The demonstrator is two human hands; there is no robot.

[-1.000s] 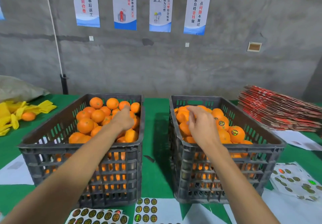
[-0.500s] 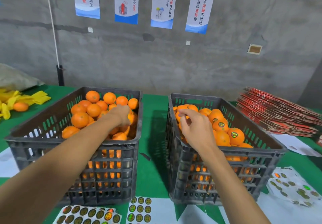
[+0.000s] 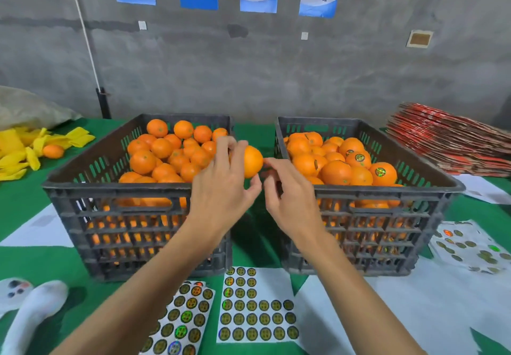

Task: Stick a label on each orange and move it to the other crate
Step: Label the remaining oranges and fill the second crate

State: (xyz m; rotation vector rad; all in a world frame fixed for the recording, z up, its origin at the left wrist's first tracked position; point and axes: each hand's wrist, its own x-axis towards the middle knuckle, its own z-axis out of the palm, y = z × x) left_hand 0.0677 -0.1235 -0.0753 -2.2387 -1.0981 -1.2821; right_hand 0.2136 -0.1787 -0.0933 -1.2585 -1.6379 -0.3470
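My left hand (image 3: 221, 189) grips an unlabelled orange (image 3: 253, 161) in the air over the gap between the two crates. My right hand (image 3: 290, 200) is just right of it, its index fingertip touching the orange's side and the other fingers loosely curled; I see no label in it. The left crate (image 3: 110, 186) is heaped with plain oranges (image 3: 160, 147). In the right crate (image 3: 387, 191) lie oranges, a few with round stickers (image 3: 381, 171). Sticker sheets (image 3: 254, 313) lie on the green table in front of the crates.
Another sticker sheet (image 3: 470, 247) lies to the right of the right crate. A stack of red flat cartons (image 3: 453, 144) sits at back right. Yellow wrappers (image 3: 22, 150) and a loose orange (image 3: 53, 151) lie at far left. A white-socked foot (image 3: 33, 310) shows bottom left.
My left hand has lifted an orange out of the left crate and carried it right, over the gap. My right hand left the right crate and came to the orange.
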